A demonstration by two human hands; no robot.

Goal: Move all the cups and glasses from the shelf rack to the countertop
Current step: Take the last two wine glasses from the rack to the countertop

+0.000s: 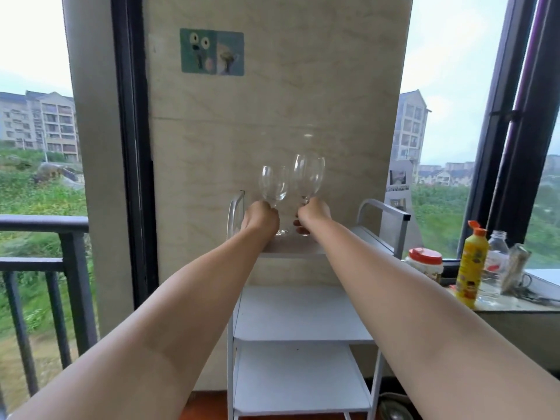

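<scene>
Two clear wine glasses stand over the top shelf of a white shelf rack (pixel 303 334) against the tiled wall. My left hand (pixel 261 219) grips the stem of the left wine glass (pixel 274 184), whose foot is still near the top shelf. My right hand (pixel 313 215) grips the stem of the right wine glass (pixel 308 175), which is held a little higher. Both arms reach forward from the bottom of the view. The countertop (pixel 515 304) lies to the right, by the window.
On the countertop stand a yellow bottle (pixel 471 265), a white jar with a red lid (pixel 424 263), a clear plastic bottle (pixel 495 262) and some clutter. A dark balcony railing (pixel 45 262) is at the left. The rack's lower shelves hold nothing.
</scene>
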